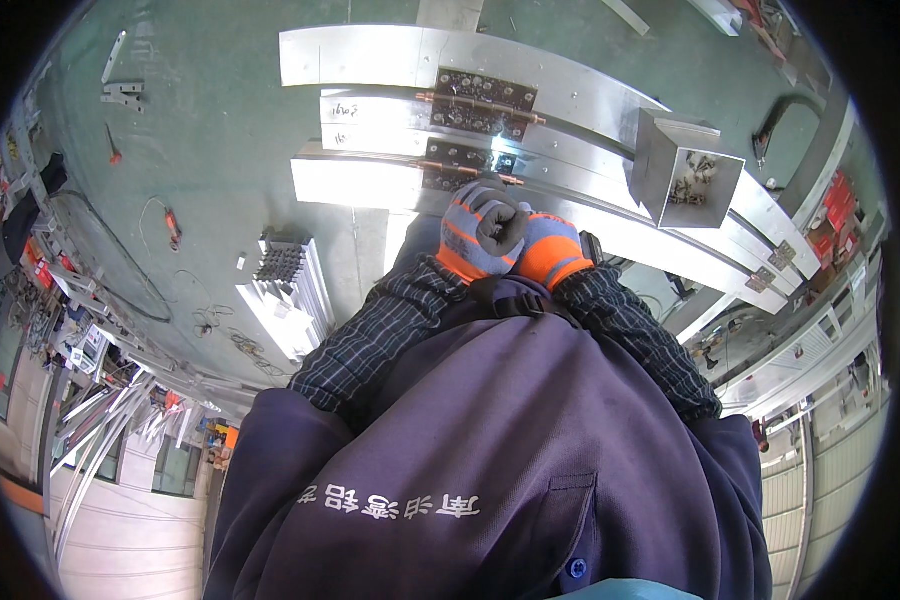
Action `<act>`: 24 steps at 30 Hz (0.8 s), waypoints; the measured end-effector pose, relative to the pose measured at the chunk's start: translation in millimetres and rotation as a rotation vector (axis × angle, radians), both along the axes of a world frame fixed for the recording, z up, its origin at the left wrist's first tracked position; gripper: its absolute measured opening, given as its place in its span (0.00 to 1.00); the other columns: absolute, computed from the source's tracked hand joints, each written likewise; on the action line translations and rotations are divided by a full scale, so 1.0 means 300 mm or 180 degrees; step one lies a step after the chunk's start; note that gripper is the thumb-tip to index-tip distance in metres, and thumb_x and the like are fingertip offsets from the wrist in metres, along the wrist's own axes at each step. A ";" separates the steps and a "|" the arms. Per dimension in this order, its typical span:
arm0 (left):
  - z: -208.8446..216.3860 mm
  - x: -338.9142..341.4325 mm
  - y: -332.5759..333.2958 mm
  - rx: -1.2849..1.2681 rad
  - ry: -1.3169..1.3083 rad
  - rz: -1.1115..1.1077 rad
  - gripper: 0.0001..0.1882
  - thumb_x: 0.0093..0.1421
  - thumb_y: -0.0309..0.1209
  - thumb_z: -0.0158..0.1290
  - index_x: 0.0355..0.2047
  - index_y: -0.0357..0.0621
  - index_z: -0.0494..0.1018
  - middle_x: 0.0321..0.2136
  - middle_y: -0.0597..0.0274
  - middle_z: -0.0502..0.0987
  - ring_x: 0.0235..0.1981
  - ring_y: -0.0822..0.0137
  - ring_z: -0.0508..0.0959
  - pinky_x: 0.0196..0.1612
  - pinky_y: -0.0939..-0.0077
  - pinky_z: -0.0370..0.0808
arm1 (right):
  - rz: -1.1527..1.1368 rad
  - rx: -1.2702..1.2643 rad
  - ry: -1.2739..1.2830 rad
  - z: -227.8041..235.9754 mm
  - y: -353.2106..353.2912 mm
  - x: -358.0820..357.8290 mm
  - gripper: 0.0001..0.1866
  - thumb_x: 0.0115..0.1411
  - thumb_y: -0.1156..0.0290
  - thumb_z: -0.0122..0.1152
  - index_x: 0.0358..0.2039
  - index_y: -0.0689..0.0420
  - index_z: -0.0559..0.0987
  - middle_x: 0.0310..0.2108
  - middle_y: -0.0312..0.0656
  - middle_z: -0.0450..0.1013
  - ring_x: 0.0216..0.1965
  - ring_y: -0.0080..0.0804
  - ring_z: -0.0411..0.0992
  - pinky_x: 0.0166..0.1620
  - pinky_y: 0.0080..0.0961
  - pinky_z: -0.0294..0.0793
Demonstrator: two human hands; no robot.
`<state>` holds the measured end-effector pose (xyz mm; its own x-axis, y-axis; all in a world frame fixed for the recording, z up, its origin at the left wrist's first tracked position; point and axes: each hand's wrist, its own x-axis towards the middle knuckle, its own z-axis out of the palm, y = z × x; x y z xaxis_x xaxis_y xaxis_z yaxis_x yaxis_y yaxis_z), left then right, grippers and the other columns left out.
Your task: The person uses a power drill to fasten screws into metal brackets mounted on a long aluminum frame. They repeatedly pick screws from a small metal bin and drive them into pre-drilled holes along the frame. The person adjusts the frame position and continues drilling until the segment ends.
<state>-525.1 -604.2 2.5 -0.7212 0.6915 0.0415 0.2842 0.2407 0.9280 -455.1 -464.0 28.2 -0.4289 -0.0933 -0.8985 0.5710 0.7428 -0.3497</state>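
Nearest, the left hand (480, 232) is fisted in its grey-and-orange glove, pressed against the right hand (553, 250); whether either grips a tool cannot be told. Both work at the near black joint plate (457, 167) on the aluminium busbar rails (370, 180), apparently tightening; next calls for steady downward force. Far right: open metal box (692, 172) of fasteners.

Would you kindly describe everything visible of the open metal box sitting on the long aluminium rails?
The metal box is a small, square container of dull silver sheet metal with its top open. Inside lies a loose heap of small metal hardware, too small to identify. It sits on the long aluminium rails, to the right of the dark bolted joint plates. It looks tilted in this fisheye view. Neither the left hand nor the right hand touches it; both gloved hands are lower left of it.
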 end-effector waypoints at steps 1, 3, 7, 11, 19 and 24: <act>-0.003 0.002 0.000 0.0005 -0.0017 -0.0006 0.14 0.52 0.24 0.67 0.28 0.47 0.70 0.29 0.61 0.77 0.33 0.55 0.78 0.37 0.60 0.76 | -0.0025 -0.0005 -0.0007 -0.002 -0.001 0.002 0.29 0.51 0.57 0.68 0.49 0.62 0.78 0.39 0.54 0.82 0.44 0.53 0.81 0.45 0.43 0.82; -0.008 0.005 0.000 0.0027 -0.0008 0.0004 0.14 0.52 0.23 0.67 0.28 0.47 0.70 0.29 0.61 0.77 0.33 0.55 0.78 0.37 0.60 0.76 | -0.0022 0.0001 -0.0007 -0.008 -0.004 0.006 0.29 0.51 0.56 0.69 0.49 0.62 0.78 0.39 0.54 0.82 0.44 0.53 0.81 0.46 0.43 0.82; -0.012 0.012 0.003 0.0066 0.0026 0.0083 0.14 0.52 0.23 0.66 0.28 0.47 0.69 0.29 0.61 0.77 0.33 0.54 0.78 0.37 0.60 0.76 | -0.0145 0.0048 0.0035 -0.016 -0.012 0.012 0.30 0.50 0.56 0.70 0.49 0.61 0.78 0.40 0.54 0.82 0.45 0.53 0.81 0.46 0.43 0.82; -0.010 0.016 0.000 0.0045 0.0014 0.0116 0.13 0.52 0.23 0.66 0.29 0.46 0.70 0.29 0.60 0.77 0.33 0.54 0.79 0.38 0.59 0.77 | -0.0117 0.0031 0.0004 -0.019 -0.010 0.014 0.30 0.50 0.56 0.70 0.50 0.61 0.77 0.40 0.54 0.82 0.45 0.54 0.81 0.47 0.43 0.82; -0.005 0.016 0.000 -0.0012 0.0028 0.0103 0.12 0.52 0.23 0.66 0.28 0.45 0.71 0.30 0.58 0.77 0.35 0.52 0.79 0.40 0.58 0.78 | 0.0011 0.0046 -0.0036 -0.020 -0.009 0.009 0.31 0.50 0.56 0.70 0.51 0.61 0.77 0.41 0.54 0.82 0.46 0.54 0.81 0.47 0.44 0.82; -0.002 0.012 0.003 0.0023 -0.0001 0.0092 0.13 0.53 0.22 0.66 0.28 0.45 0.70 0.30 0.58 0.77 0.35 0.52 0.79 0.40 0.58 0.78 | 0.0033 0.0025 -0.0023 -0.002 0.000 0.003 0.32 0.50 0.56 0.70 0.53 0.63 0.77 0.41 0.55 0.82 0.46 0.54 0.81 0.47 0.44 0.82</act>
